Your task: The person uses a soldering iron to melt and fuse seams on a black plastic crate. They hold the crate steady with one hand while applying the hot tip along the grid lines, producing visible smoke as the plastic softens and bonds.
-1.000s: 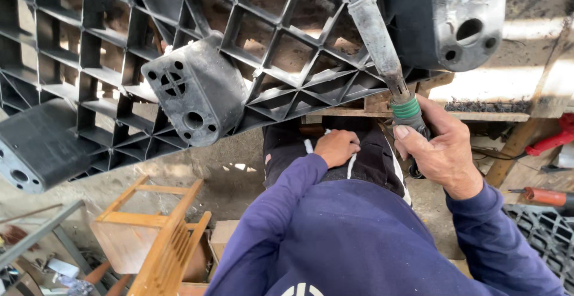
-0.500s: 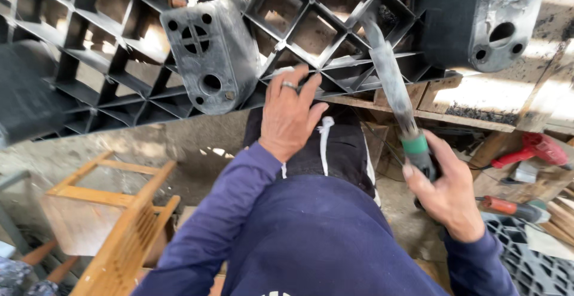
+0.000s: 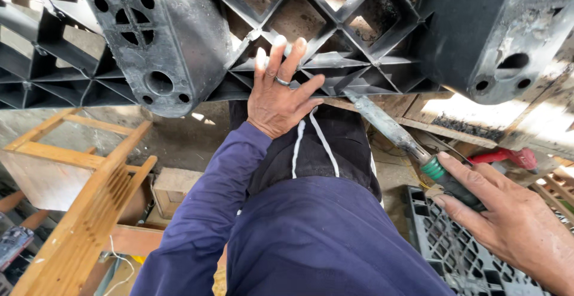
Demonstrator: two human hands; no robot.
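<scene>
Black plastic pallet (image 3: pixel 335 27) overhead; wooden frame (image 3: pixel 78 170), cluttered workshop floor below.

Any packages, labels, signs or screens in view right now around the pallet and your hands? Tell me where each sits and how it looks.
No labels, signs or lit screens show.
Box: small, plain, pale brown, on the ground below the black plastic pallet, beside the wooden frame; whether it is card or wood is unclear.
Flat dark object: bottom left edge, too blurred to tell.
</scene>
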